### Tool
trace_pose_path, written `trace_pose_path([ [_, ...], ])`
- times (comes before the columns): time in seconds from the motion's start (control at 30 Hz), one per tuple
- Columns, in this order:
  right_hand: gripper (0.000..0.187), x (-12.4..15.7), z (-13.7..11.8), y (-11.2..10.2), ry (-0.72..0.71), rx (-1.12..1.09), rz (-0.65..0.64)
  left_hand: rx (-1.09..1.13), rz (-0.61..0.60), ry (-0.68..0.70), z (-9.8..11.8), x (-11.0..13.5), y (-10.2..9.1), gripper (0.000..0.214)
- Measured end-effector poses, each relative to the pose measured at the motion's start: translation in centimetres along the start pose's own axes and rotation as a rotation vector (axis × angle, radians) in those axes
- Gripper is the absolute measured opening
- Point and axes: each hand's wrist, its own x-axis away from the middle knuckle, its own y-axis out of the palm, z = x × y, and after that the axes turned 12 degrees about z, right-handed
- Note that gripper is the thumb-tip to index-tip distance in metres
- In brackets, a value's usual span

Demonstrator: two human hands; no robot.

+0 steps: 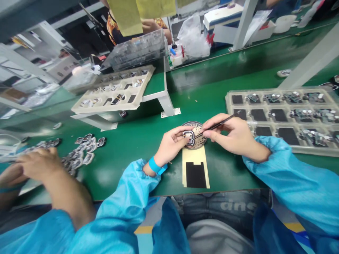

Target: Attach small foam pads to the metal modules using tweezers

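Observation:
Between thumb and fingers, my left hand (171, 144) holds a small square device housing (189, 138) with a dark rim and pale parts inside. My right hand (231, 134) grips dark tweezers (219, 123), their tips close to the housing's right edge; whether they pinch anything is too small to tell. Beneath both hands lies a round dish (201, 143) of many tiny pale pieces, partly covered by the fingers. Toward me from the dish is a yellowish sheet (195, 155) bearing a black rectangular piece (196, 175).
At right, a compartment tray (267, 151) holds circuit boards and black pads. Another tray (106, 110) rests on a raised stand (171, 102) at left. Several housings (88, 146) lie loose on the green bench (122, 169). A co-worker's hands (37, 164) are at far left.

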Motion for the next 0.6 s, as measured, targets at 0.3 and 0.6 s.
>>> trace_pose_path([
  [0.3, 0.018, 0.35, 0.76, 0.59, -0.362, 0.111, -0.009, 0.092, -0.059, -0.086, 0.33, 0.48, 0.27, 0.044],
  [0.6, 0.022, 0.67, 0.98, 0.44, -0.259, 0.283, 0.061, 0.082, -0.041, -0.099, -0.06, 0.43, 0.52, 0.048],
])
